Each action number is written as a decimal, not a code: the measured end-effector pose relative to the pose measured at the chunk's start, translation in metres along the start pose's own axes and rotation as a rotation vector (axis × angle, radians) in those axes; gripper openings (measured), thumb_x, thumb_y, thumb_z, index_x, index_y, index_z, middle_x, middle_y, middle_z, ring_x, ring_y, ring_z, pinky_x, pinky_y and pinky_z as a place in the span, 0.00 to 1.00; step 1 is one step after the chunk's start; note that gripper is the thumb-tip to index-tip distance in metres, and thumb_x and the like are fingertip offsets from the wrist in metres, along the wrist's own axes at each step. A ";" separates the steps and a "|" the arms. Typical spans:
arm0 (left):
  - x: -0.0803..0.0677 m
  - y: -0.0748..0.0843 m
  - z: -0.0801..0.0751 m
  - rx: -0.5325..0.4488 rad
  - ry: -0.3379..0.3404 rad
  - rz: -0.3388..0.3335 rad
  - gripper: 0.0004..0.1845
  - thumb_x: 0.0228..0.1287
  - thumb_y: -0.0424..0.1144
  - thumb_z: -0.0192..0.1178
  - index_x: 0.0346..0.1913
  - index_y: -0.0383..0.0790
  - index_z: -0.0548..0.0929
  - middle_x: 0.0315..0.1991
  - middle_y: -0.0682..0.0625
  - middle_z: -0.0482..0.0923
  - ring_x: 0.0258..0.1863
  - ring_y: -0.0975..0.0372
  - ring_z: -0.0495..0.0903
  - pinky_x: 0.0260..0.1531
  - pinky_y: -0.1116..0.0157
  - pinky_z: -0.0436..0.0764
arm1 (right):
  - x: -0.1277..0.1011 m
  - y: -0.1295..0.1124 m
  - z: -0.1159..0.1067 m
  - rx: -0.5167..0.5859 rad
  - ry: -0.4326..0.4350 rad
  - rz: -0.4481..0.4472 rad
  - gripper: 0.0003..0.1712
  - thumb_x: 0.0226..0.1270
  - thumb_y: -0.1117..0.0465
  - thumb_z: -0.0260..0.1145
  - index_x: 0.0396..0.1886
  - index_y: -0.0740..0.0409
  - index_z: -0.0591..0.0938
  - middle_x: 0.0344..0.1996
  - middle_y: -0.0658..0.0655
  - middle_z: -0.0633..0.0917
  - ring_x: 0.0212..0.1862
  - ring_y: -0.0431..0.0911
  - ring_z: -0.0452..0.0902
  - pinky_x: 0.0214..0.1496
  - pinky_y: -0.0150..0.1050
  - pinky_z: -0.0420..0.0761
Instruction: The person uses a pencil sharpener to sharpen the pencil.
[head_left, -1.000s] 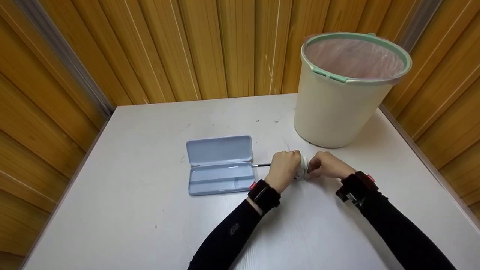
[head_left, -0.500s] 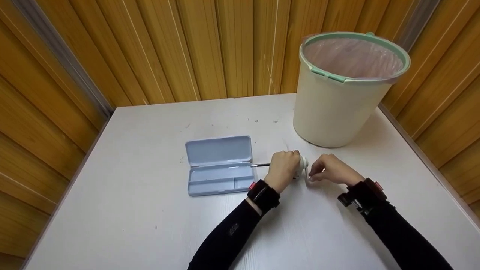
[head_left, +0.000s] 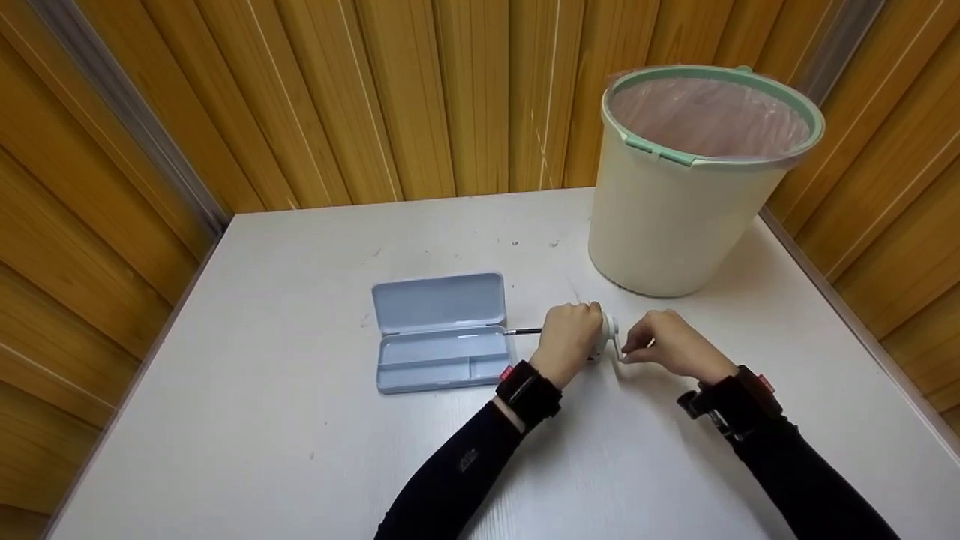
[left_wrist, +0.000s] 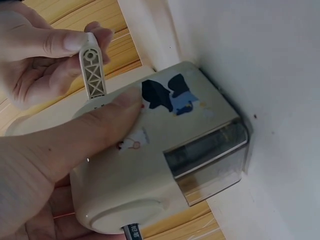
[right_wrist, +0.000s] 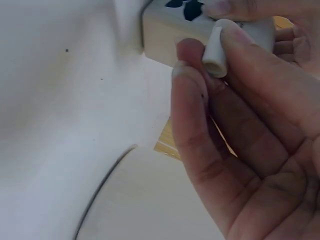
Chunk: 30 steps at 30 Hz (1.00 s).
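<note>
A cream hand-crank pencil sharpener (left_wrist: pixel 150 165) with dark stickers and a clear shavings drawer (left_wrist: pixel 215 170) stands on the table. My left hand (head_left: pixel 568 337) grips its body, thumb across one face. Out of the sharpener's hole sticks a dark pencil (head_left: pixel 523 331), its outer end reaching the rim of an open light-blue pencil case (head_left: pixel 424 371). My right hand (head_left: pixel 671 345) pinches the knob (right_wrist: pixel 215 55) of the crank (left_wrist: pixel 93 72) between thumb and fingers. In the head view, my left hand hides most of the sharpener.
A tall cream bin (head_left: pixel 667 217) with a green rim and a pink liner stands at the back right of the white table (head_left: pixel 247 375). Wood-panelled walls (head_left: pixel 420 97) enclose the table's back and sides.
The crank has turned, and my right hand has shifted slightly rightward and toward me with its knob. My left hand, the pencil and the case hold their places.
</note>
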<state>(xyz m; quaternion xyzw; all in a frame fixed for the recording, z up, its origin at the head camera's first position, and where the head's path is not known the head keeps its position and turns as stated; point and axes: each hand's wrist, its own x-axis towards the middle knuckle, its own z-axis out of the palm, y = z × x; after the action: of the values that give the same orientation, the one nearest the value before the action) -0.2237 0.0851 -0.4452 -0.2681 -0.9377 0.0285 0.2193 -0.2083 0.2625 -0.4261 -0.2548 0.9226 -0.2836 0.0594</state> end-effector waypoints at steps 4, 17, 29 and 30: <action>0.001 0.001 0.000 -0.003 -0.014 -0.001 0.04 0.59 0.35 0.62 0.34 0.47 0.86 0.27 0.57 0.86 0.24 0.65 0.84 0.22 0.68 0.81 | -0.002 -0.002 -0.002 0.001 0.008 -0.002 0.02 0.53 0.67 0.74 0.24 0.60 0.88 0.23 0.54 0.89 0.27 0.33 0.76 0.31 0.30 0.75; 0.002 0.001 0.002 -0.006 -0.030 -0.003 0.04 0.58 0.35 0.63 0.34 0.47 0.86 0.26 0.57 0.86 0.24 0.66 0.84 0.22 0.68 0.81 | -0.005 -0.012 -0.015 0.025 0.078 0.030 0.02 0.54 0.65 0.74 0.27 0.61 0.89 0.25 0.53 0.90 0.30 0.35 0.78 0.33 0.29 0.76; 0.001 0.000 0.001 -0.018 -0.006 0.011 0.05 0.59 0.34 0.62 0.34 0.47 0.86 0.26 0.56 0.86 0.23 0.65 0.84 0.22 0.67 0.81 | -0.003 -0.011 -0.017 0.022 0.163 0.042 0.03 0.53 0.68 0.74 0.29 0.62 0.89 0.26 0.55 0.90 0.31 0.40 0.83 0.34 0.29 0.80; 0.000 0.000 0.001 -0.014 -0.004 0.012 0.05 0.59 0.34 0.62 0.34 0.47 0.86 0.26 0.57 0.86 0.23 0.65 0.84 0.22 0.67 0.81 | -0.002 -0.011 -0.017 0.023 0.170 0.041 0.03 0.53 0.69 0.74 0.29 0.63 0.89 0.26 0.56 0.90 0.31 0.41 0.83 0.34 0.29 0.80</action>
<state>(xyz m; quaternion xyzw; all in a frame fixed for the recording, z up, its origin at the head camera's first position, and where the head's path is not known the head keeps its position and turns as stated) -0.2246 0.0853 -0.4461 -0.2752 -0.9367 0.0235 0.2154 -0.2061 0.2646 -0.4061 -0.2102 0.9260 -0.3134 -0.0103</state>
